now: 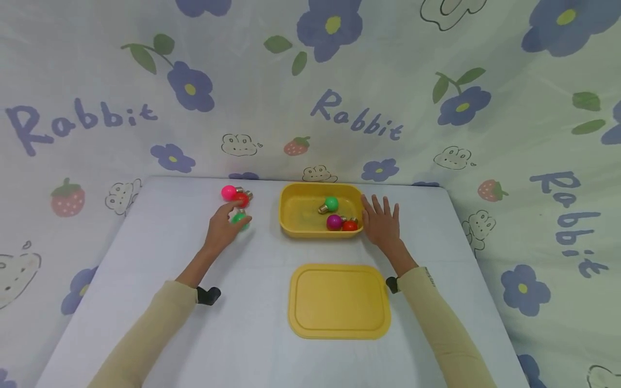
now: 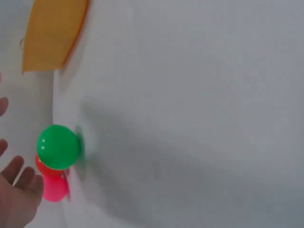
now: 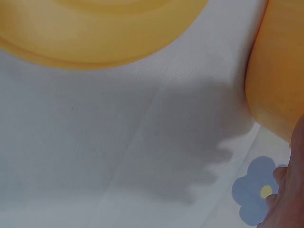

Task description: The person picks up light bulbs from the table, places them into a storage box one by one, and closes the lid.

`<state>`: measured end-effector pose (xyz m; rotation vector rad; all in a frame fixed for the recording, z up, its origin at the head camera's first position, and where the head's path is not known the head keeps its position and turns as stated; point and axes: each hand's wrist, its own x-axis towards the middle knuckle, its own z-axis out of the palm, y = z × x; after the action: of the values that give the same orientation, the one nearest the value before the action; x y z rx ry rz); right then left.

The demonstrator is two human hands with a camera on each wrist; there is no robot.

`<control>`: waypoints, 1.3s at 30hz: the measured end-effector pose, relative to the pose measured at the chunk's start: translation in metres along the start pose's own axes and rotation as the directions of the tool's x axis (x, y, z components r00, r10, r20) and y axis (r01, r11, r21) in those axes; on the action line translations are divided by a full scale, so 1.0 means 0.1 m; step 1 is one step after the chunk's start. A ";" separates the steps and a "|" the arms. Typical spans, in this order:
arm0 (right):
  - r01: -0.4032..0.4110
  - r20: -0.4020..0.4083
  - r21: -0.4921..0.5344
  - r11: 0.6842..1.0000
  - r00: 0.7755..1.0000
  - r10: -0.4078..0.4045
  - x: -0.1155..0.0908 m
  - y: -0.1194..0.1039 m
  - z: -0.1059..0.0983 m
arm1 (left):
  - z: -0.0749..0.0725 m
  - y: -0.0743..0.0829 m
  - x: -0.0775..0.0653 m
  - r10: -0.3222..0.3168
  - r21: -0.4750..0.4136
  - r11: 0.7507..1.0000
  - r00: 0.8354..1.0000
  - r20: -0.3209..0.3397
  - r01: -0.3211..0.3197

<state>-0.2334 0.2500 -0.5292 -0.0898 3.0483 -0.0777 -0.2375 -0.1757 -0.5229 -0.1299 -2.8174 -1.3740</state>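
My left hand [image 1: 220, 231] reaches over a green light bulb [image 1: 237, 217], thumb and fingers spread to either side of it. In the left wrist view a gap shows between the fingers and the green bulb [image 2: 58, 147]. Just behind it lie a red bulb [image 1: 241, 201] and a pink bulb [image 1: 228, 193], close together. With fingers spread, my right hand [image 1: 382, 225] is at the right end of a yellow plastic box [image 1: 297, 213], thumb right at its rim. Inside the box are a green bulb [image 1: 332, 203], a purple bulb [image 1: 333, 221] and a red bulb [image 1: 350, 226].
A flat yellow lid [image 1: 339, 302] lies on the white table [image 1: 252, 323] in front of the box, left of the right forearm. Behind the table's far edge hangs a patterned cloth [image 1: 262, 97] with flowers and rabbits.
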 end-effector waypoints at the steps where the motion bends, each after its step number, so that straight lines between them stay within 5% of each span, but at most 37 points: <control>1: 0.000 -0.001 -0.001 1.000 1.000 0.000 0.00 0.00 0.00 | 0.01 -0.03 -0.01 -0.024 0.004 1.000 1.000 0.012 0.024; 8: 0.002 0.001 0.005 1.000 1.000 -0.002 -0.01 0.01 -0.01 | 0.06 -0.21 -0.08 -0.119 -0.015 0.993 0.991 0.055 0.120; 39: -0.010 0.010 0.025 1.000 1.000 0.010 -0.02 -0.01 -0.03 | 0.11 -0.33 -0.15 -0.069 -0.045 0.997 0.998 0.000 0.069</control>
<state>-0.2315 0.2494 -0.5265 -0.0730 3.0370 -0.1140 -0.2247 -0.1881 -0.5562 -0.0324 -2.8164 -1.4507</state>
